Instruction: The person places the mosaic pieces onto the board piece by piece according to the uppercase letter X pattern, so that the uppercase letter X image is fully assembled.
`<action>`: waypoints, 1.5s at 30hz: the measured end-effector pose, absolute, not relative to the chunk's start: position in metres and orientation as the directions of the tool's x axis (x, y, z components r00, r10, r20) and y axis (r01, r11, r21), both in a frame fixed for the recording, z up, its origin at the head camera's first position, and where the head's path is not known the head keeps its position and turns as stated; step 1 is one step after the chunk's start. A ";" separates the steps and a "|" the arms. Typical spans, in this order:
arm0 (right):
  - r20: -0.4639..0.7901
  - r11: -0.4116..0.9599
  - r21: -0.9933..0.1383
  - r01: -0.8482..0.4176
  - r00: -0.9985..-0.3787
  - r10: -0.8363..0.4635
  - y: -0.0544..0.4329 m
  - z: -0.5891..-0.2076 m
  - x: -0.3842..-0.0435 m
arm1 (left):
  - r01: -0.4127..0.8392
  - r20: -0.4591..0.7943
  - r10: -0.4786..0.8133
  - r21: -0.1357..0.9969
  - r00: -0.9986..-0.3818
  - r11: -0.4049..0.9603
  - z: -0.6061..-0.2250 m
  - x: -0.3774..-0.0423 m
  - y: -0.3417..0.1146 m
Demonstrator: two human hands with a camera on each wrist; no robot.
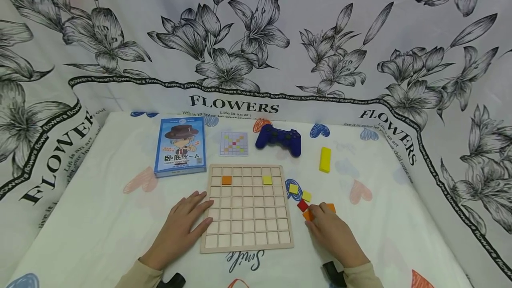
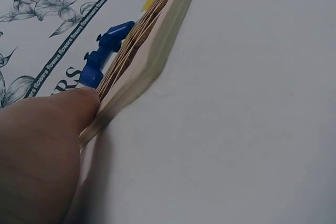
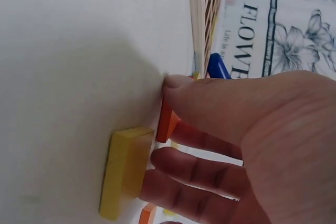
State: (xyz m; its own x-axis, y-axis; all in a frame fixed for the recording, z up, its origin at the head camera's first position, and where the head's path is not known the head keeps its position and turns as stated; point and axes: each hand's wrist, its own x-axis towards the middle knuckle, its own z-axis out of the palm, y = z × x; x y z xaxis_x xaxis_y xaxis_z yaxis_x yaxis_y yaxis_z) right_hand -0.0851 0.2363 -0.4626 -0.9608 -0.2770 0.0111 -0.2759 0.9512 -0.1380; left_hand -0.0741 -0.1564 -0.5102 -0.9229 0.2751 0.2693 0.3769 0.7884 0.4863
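Note:
A wooden grid board lies flat on the table, with an orange tile and a yellow tile in its upper cells. My left hand rests at the board's left edge, fingers extended over the rim; its thumb touches the edge in the left wrist view. Right of the board, my right hand pinches an orange block between thumb and index finger. A yellow block stands beside its other fingers. Near its fingertips lie a red tile and two small yellow tiles; another orange piece is partly hidden.
Behind the board are a blue game box, a small pattern card with coloured squares and a dark blue game controller. A long yellow block lies farther right. Flowered cloth hangs at the back.

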 end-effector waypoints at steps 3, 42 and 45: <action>0.021 0.947 -0.142 -0.287 -0.958 -0.287 0.236 -0.462 -0.084 | 0.371 0.262 0.273 0.482 -0.926 0.794 -0.511 -0.074 -0.156; 0.006 0.675 -0.208 -0.708 -0.691 -0.723 0.097 -0.441 -0.179 | 0.357 0.228 0.279 0.480 -0.933 0.801 -0.508 -0.075 -0.155; -0.019 0.677 -0.218 -0.703 -0.690 -0.723 0.092 -0.443 -0.180 | 0.352 0.225 0.275 0.479 -0.935 0.804 -0.508 -0.074 -0.157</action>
